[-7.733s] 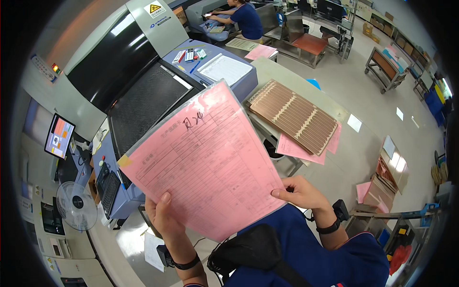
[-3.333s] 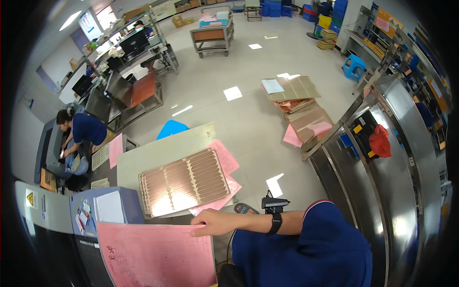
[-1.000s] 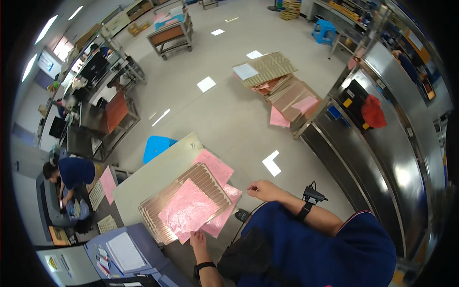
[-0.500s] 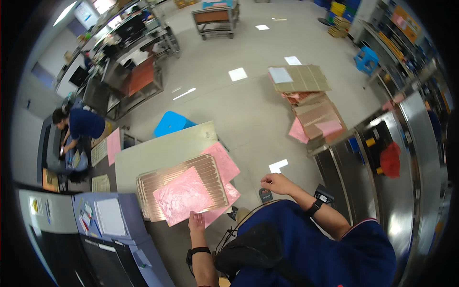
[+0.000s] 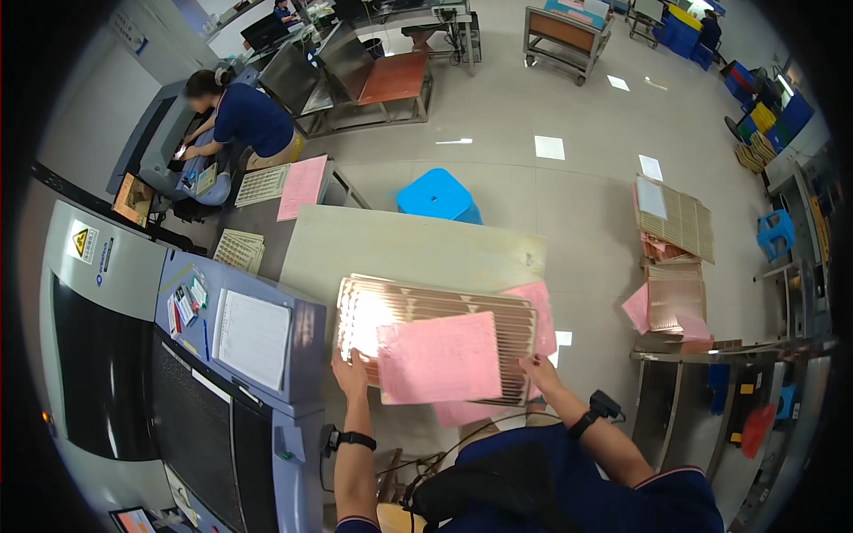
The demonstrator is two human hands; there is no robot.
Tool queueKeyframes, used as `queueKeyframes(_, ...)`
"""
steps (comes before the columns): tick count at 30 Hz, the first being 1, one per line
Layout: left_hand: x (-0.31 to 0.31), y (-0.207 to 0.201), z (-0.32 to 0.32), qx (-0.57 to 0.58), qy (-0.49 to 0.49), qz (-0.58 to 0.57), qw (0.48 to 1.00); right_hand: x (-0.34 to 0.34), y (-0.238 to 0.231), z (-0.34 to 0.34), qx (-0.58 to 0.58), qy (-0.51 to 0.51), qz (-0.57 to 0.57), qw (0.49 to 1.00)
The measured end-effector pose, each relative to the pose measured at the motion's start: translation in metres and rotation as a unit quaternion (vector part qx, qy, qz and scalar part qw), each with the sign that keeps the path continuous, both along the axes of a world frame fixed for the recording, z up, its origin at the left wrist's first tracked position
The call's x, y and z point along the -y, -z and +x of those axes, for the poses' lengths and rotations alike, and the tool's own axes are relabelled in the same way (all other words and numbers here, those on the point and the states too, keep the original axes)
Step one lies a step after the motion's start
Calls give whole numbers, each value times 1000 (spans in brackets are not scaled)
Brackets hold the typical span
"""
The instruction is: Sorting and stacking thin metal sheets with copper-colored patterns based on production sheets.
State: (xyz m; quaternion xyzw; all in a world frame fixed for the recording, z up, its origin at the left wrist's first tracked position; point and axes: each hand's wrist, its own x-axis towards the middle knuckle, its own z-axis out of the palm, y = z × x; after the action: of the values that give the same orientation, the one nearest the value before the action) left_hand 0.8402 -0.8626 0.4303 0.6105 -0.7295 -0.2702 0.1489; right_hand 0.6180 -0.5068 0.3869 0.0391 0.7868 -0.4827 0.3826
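A stack of copper-coloured, striped panels, apparently circuit board panels (image 5: 426,298), lies over the near part of a pale green board-topped table (image 5: 418,238). On top of the stack rests a pink, wrinkled sheet (image 5: 440,358). My left hand (image 5: 349,373) grips the stack's left edge near its lower corner, fingers partly hidden by it. At the right edge, my right hand (image 5: 539,371) closes its fingers on the panels' side. More pink sheets (image 5: 531,302) stick out from beneath at the right and along the near side.
Left of me stands a grey-blue machine (image 5: 293,338) with a clipboard paper on top. A blue stool (image 5: 438,195) is beyond the table. A co-worker (image 5: 253,120) leans over equipment at far left. Cardboard and panel piles (image 5: 675,298) and metal shelving (image 5: 657,400) stand right.
My view has swung left. My right hand has come from the air at the right to the stack's right edge; my left hand has moved from the pink sheet's near corner to the left edge.
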Motion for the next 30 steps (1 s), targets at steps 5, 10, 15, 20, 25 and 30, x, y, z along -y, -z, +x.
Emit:
queueKeyframes(5,83,38,-16,100,20,108,989,37,8,23,25,122,-39,991)
queueKeyframes(10,93,26,-28,91,38,122,988,71,-1,42,-30,136,-27,990)
queueKeyframes(15,91,39,-24,95,30,79,992,79,-17,29,-26,108,31,993)
queueKeyframes(20,85,25,-41,90,23,66,994,49,23,37,-166,82,110,977)
queueKeyframes(25,84,41,-27,104,25,0,994,57,-11,37,-134,80,101,983)
queueKeyframes(30,72,31,-18,123,25,44,991,55,-11,40,-120,62,40,990)
